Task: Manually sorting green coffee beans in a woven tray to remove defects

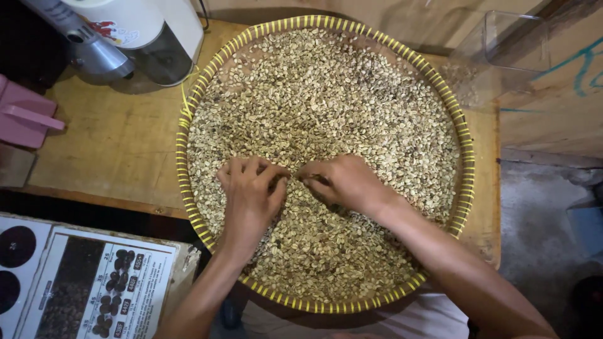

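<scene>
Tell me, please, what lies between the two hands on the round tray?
In the head view, only pale beans lie between the left hand and the right hand; their fingertips nearly meet over the woven tray.

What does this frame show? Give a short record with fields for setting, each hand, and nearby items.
setting: round woven tray with yellow-banded rim full of pale green-beige beans, on a wooden table
left hand: left hand palm down on the beans, fingers curled
right hand: right hand on the beans, fingertips near the left
nearby: clear plastic container; pink plastic object; printed chart
</scene>
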